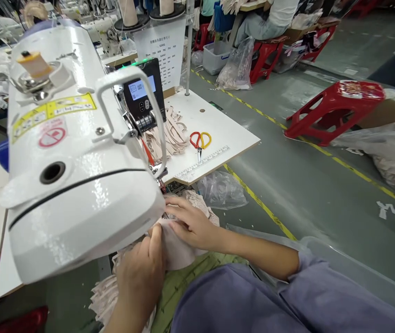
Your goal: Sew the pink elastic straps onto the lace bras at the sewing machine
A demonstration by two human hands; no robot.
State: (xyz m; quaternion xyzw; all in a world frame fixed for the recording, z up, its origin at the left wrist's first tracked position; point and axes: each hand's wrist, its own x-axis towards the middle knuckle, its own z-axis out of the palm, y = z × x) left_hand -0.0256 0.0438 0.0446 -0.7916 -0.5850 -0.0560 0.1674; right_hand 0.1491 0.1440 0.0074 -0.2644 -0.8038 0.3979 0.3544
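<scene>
A white sewing machine (75, 152) fills the left of the view. Below its head lies a pale pink fabric piece (178, 252). My left hand (140, 273) rests on the fabric's near edge, thumb up against the machine, fingers curled down over the cloth. My right hand (190, 222) lies flat on top of the fabric just right of the needle area, fingers stretched toward the machine. The needle itself is hidden behind the machine head. More pink fabric (102, 296) hangs below in my lap.
Red-and-yellow scissors (199, 140) and a stack of pink strips (169, 134) lie on the white table (225, 134) beyond the machine. A control panel (142, 95) stands behind. A tipped red stool (332, 108), plastic bags (387, 152) and a seated person (270, 18) are on the floor side.
</scene>
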